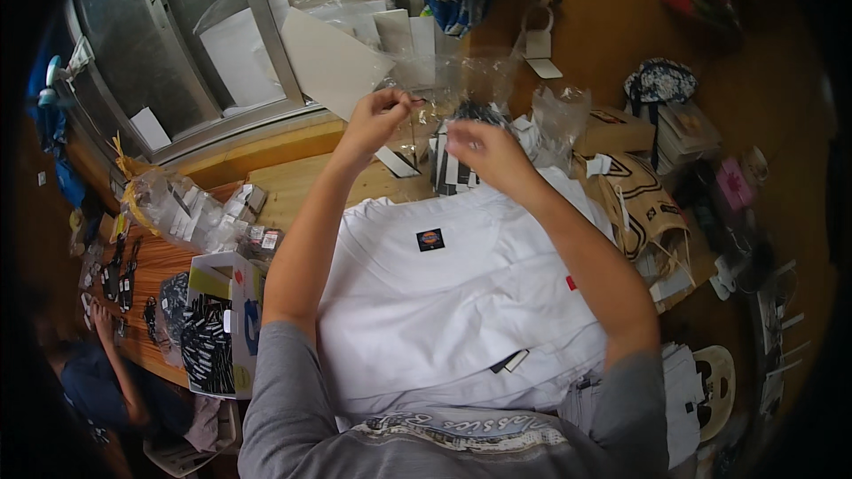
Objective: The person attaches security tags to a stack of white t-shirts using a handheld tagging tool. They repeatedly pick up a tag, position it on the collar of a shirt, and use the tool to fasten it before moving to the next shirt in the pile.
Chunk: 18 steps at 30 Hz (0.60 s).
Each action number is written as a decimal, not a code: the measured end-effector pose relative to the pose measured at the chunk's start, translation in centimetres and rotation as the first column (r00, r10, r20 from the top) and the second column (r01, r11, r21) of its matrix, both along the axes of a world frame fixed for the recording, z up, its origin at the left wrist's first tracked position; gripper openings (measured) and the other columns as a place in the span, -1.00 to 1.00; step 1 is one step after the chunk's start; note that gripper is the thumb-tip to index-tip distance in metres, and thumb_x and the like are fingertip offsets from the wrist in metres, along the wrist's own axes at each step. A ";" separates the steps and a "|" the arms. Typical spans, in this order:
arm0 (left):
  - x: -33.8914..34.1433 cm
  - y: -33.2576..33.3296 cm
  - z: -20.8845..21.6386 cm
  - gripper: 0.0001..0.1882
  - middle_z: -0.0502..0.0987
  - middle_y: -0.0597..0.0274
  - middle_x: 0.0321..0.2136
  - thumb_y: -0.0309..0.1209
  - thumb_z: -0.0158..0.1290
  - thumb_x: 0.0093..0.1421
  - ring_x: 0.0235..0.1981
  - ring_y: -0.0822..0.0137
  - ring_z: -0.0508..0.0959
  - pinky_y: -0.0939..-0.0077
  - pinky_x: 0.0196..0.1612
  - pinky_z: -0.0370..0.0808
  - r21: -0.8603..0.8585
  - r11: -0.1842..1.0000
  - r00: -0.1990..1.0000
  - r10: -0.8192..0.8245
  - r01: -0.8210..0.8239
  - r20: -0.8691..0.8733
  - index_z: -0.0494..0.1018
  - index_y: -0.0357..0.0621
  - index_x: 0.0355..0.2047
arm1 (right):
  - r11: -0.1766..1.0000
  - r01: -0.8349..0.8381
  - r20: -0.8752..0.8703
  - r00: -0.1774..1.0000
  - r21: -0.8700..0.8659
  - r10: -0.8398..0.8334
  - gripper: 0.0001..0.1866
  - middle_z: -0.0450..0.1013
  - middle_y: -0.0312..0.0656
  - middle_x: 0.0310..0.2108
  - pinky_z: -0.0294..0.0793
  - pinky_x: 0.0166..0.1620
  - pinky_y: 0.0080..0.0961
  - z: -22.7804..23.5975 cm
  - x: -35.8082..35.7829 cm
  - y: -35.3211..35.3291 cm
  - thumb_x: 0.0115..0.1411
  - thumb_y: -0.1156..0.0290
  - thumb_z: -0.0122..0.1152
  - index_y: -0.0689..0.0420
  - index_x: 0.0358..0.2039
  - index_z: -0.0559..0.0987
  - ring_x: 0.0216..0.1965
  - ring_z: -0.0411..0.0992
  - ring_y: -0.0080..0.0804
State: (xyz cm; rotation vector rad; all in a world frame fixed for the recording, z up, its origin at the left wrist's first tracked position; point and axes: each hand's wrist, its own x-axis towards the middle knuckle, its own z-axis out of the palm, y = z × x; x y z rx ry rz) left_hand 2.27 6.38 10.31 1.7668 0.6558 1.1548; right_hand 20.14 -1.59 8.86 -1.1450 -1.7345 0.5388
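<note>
My left hand point(380, 124) is raised beyond the shirt collar, thumb and fingertips pinched on a thin dark cord. A black-and-white hang tag point(398, 162) appears to dangle from that cord. To its right my right hand point(488, 156) is smeared by motion, its fingers bent; whether anything is in them is unclear. Close by that hand a clear plastic bag point(479, 80) stands over a heap of black-and-white tags point(451, 164). Under my forearms lies a stack of white T-shirts point(453, 310), with a dark square neck label point(430, 239) on the top one.
On the left, a box point(243, 302) holds many black corded tags, beside bagged small packs point(191, 213). Another person's hand point(104, 324) rests at the wooden table there. A tan printed bag point(643, 200) and cardboard box point(612, 130) stand right. White card sheets point(333, 58) lean by the window.
</note>
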 end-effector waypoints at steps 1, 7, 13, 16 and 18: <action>1.3 -1.3 0.9 -0.86 0.42 0.21 -0.38 -0.39 -0.10 0.06 -0.33 0.54 0.35 0.66 -0.23 0.25 -0.041 0.999 0.999 0.011 -0.012 -0.033 0.32 -0.19 -0.55 | 0.998 0.006 -0.097 0.995 0.065 0.001 -0.68 0.44 -0.07 -0.42 0.35 -0.29 -0.55 0.0 -0.4 1.3 -0.05 0.36 0.11 0.27 -0.28 0.43 -0.36 0.41 -0.39; 6.4 -5.5 1.7 -0.70 0.36 0.25 -0.37 -0.30 -0.13 0.10 -0.33 0.51 0.35 0.69 -0.33 0.31 -0.119 0.992 0.986 -0.020 0.040 0.163 0.25 -0.21 -0.21 | 0.968 -0.234 -0.654 0.747 -0.086 0.122 -0.78 0.42 -0.14 -0.55 0.42 -0.46 -0.64 2.6 -0.5 -1.0 0.06 0.44 -0.02 0.35 -0.35 0.42 -0.56 0.40 -0.50; 9.5 -10.5 -4.0 -0.75 0.41 0.23 -0.37 -0.32 -0.26 0.17 -0.23 0.43 0.35 0.57 -0.13 0.22 -0.281 0.847 0.892 -0.431 0.452 0.134 0.13 -0.18 -0.20 | 0.971 -0.232 -0.760 0.641 -0.057 0.108 -0.77 0.40 -0.18 -0.58 0.40 -0.52 -0.65 4.4 5.5 -2.7 0.11 0.39 -0.08 0.29 -0.31 0.42 -0.62 0.36 -0.52; 11.2 -11.8 -5.5 -0.86 0.42 0.23 -0.39 -0.39 -0.27 0.17 -0.23 0.46 0.35 0.58 -0.12 0.20 -0.292 0.810 0.860 -0.493 0.510 0.134 0.21 -0.18 -0.31 | 0.999 -0.038 -0.594 0.804 -0.022 0.017 -0.77 0.38 -0.24 -0.63 0.34 -0.55 -0.72 5.3 7.6 -3.2 0.10 0.35 -0.05 0.24 -0.33 0.45 -0.64 0.33 -0.59; 12.2 -13.0 -5.6 -0.90 0.42 0.21 -0.36 -0.43 -0.23 0.16 -0.24 0.47 0.37 0.60 -0.15 0.25 -0.394 0.724 0.822 -0.458 0.566 0.339 0.26 -0.15 -0.41 | 0.996 0.085 -0.436 0.898 0.031 -0.063 -0.78 0.35 -0.29 -0.68 0.29 -0.59 -0.77 6.3 8.5 -3.3 0.08 0.34 -0.02 0.21 -0.36 0.48 -0.66 0.30 -0.65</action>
